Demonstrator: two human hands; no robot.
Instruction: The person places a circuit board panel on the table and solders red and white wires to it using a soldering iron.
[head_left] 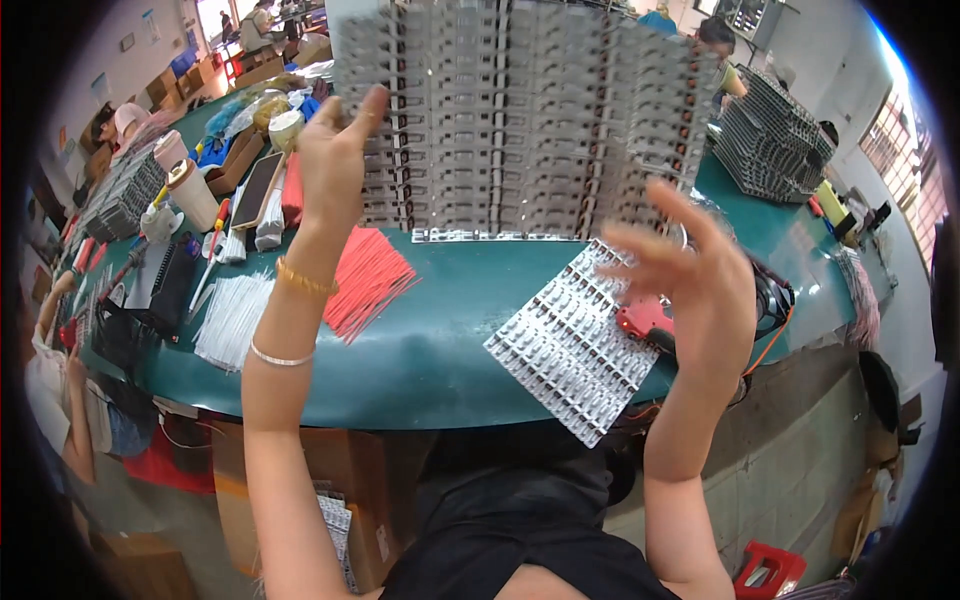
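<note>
Black top (530, 555) nearest; beyond it, two hands at one tall stack of grey panels (510, 120).
Left hand (333, 155): thumb and fingers parted, at the stack's left edge, contact unclear. Right hand (695, 255): blurred, fingers spread, holding nothing, by the lower right corner. Stack: slotted rows, upright on green table (450, 340), palest at the bottom. Cardboard box (372, 530) under table: pale panel (336, 530) inside.

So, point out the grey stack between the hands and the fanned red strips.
Grey stack (520, 122): head view, middle of its near face.
Red strips (370, 284): head view, middle of the fanned spread.
</note>
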